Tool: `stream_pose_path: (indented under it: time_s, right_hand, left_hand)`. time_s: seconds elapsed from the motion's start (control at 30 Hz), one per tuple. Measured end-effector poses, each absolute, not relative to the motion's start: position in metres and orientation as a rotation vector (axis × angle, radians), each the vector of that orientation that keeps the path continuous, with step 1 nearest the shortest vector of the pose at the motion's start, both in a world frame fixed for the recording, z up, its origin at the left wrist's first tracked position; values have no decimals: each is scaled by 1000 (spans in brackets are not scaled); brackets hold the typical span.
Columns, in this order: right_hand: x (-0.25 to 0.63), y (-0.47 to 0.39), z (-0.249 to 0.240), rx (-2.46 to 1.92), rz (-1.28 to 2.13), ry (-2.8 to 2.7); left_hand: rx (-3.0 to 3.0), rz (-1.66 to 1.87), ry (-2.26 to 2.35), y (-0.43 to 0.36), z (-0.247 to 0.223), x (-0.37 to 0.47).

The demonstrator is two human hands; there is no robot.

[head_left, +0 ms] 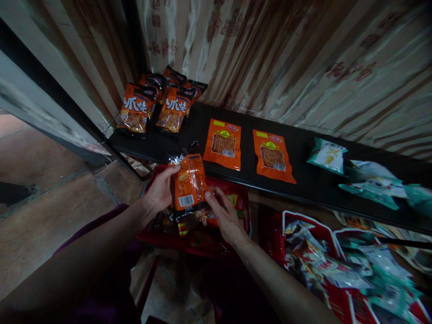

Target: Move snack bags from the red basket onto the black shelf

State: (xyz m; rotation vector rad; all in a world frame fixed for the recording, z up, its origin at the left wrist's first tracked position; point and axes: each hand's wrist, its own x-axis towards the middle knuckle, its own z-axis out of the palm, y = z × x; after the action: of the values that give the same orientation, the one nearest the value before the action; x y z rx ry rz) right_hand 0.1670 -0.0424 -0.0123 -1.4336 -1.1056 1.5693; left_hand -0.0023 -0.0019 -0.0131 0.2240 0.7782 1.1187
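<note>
Orange-and-black snack bags (pixel 189 184) are held up over a red basket (pixel 249 216), the front one with its barcode side toward me. A second bag's edge shows behind it at the upper left. My left hand (pixel 160 191) grips the left edge, thumb on top. On the right edge, my right hand (pixel 224 211) has closed its thumb and fingers. On the black shelf (pixel 199 121) beyond, several matching orange-and-black bags (pixel 173 110) stand grouped at the left end. Flat orange packets (pixel 222 144) lie to their right.
Green-and-white bags (pixel 327 155) lie along the shelf's right part. Below them, red baskets (pixel 283 234) with white handles hold more snack bags (pixel 317 261). A patterned curtain (pixel 270 58) hangs behind the shelf. A dark metal post (pixel 57 81) stands at the left.
</note>
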Motion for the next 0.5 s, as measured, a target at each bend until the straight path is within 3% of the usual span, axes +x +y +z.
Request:
stream_pose_path:
  time_s: [0.5]
  right_hand:
    - [171, -37, -22, -1406, 1654, -1296]
  left_hand:
    - [177, 1154, 895, 0, -9, 0]
